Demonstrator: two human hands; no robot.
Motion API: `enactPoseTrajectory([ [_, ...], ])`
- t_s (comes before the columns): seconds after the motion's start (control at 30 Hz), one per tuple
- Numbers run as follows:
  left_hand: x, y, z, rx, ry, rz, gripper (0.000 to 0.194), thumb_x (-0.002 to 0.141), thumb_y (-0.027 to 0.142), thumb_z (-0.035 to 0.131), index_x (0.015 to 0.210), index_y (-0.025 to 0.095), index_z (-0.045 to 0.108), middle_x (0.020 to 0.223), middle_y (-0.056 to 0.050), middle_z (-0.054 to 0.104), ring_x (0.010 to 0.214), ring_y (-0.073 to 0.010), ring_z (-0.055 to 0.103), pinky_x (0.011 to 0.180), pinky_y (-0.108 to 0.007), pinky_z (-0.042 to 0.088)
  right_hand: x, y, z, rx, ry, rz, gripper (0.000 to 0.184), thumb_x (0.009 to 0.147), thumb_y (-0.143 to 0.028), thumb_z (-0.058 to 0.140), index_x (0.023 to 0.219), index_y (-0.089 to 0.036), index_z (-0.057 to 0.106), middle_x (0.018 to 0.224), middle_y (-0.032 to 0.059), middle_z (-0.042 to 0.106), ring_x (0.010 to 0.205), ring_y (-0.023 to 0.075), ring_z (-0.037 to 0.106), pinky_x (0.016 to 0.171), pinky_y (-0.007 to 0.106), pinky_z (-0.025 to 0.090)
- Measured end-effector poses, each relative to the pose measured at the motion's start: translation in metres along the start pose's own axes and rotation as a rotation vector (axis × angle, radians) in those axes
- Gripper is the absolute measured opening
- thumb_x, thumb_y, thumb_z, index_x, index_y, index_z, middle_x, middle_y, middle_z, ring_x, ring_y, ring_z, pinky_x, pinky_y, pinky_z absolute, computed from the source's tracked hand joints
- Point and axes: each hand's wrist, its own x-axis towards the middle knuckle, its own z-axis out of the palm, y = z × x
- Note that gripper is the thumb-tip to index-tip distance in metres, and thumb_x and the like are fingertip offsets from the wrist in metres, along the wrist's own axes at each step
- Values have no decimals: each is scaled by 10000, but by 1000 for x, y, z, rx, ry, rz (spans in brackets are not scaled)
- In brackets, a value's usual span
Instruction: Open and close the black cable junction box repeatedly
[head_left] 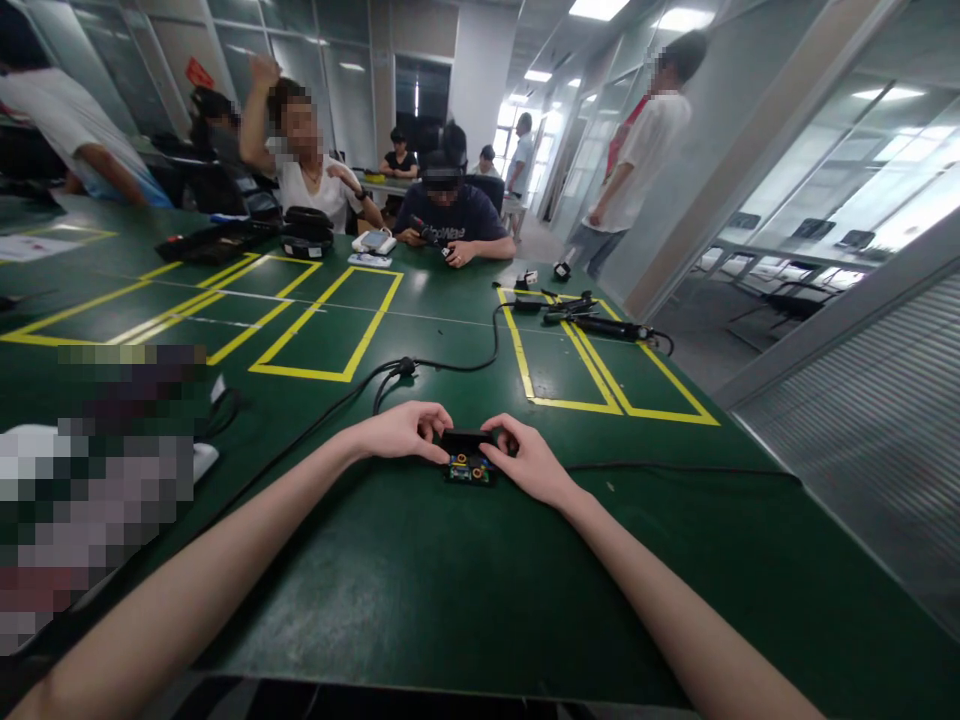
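Note:
Straight ahead of me, on the green table, is a small circuit board (468, 469) with two copper-coloured rings and other tiny parts, set in a black casing. A black cover (469, 438) stands tilted up along its far side. My left hand (407, 432) pinches the cover's left end between thumb and curled fingers. At the opposite end my right hand (525, 460) grips the cover in the same way. Whether the cover is joined to the casing cannot be made out. The fingertips behind the cover are partly hidden.
A black cable (450, 365) with a plug (406, 367) crosses the green table (360, 590) beyond my hands. Yellow tape rectangles (375, 320) mark the surface. Black tools (600, 325) lie at the right. A person (457, 215) sits across, handling a small object.

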Motion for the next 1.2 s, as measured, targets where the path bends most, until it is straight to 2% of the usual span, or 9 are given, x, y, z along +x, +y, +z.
enactPoseTrajectory([
  [0.1, 1, -1, -2, 5, -37, 6, 461, 616, 424, 882, 935, 174, 662, 824, 19, 651, 710, -145, 578, 684, -265, 439, -2, -4, -5, 160, -17, -11, 77, 872, -259, 645, 935, -215, 652, 717, -35, 599, 658, 149, 553, 643, 281, 443],
  [0.17, -1, 0, -3, 12, -59, 7, 440, 638, 415, 878, 949, 178, 676, 841, 19, 665, 717, -141, 587, 695, -262, 441, -4, -8, -8, 218, -33, -38, 86, 864, -260, 652, 933, -210, 668, 772, -13, 648, 709, 157, 587, 689, 293, 473],
  [0.3, -7, 3, -6, -51, -128, 32, 422, 666, 383, 862, 1006, 185, 709, 858, 16, 687, 771, -148, 619, 746, -267, 461, -11, -16, -16, 253, -104, -80, 155, 844, -262, 685, 988, -207, 696, 959, 45, 745, 829, 188, 649, 794, 343, 523],
  [0.4, -12, 5, -6, -90, -137, 47, 380, 689, 383, 861, 985, 186, 727, 936, -12, 725, 853, -165, 650, 818, -288, 481, -15, -20, -20, 264, -145, -95, 141, 838, -255, 703, 970, -211, 677, 1100, 73, 764, 943, 215, 680, 870, 386, 538],
  [0.57, -14, 6, -3, -178, -96, 44, 339, 759, 415, 829, 977, 176, 725, 1059, -65, 767, 950, -188, 681, 896, -329, 507, -14, -16, -21, 273, -146, -73, 131, 806, -282, 759, 856, -205, 664, 981, 58, 765, 888, 215, 689, 847, 389, 547],
  [0.67, -14, 7, 1, -157, -79, 46, 349, 741, 403, 839, 976, 170, 730, 1030, -61, 765, 932, -186, 679, 882, -323, 509, -13, -14, -21, 254, -146, -73, 155, 803, -272, 762, 929, -200, 708, 960, 53, 761, 881, 210, 687, 837, 374, 550],
  [0.77, -15, 9, 3, -93, -68, 48, 335, 751, 411, 818, 967, 166, 743, 915, -33, 742, 842, -167, 656, 823, -295, 496, -14, -15, -22, 220, -147, -102, 154, 825, -257, 734, 967, -200, 716, 951, 47, 751, 875, 201, 677, 829, 359, 547],
  [0.9, -15, 9, 6, -51, -52, 42, 353, 771, 436, 788, 991, 163, 747, 830, -15, 716, 767, -156, 627, 760, -274, 473, -16, -16, -20, 166, -160, -177, 306, 768, -300, 820, 1042, -208, 719, 988, 42, 732, 885, 206, 666, 825, 359, 543],
  [1.2, -14, 7, 7, -37, -40, 59, 351, 839, 458, 704, 1014, 162, 777, 954, -47, 758, 854, -183, 644, 817, -279, 477, -17, -15, -20, 124, -92, -195, 273, 786, -313, 806, 1031, -214, 738, 950, 51, 731, 841, 206, 667, 791, 367, 560],
])
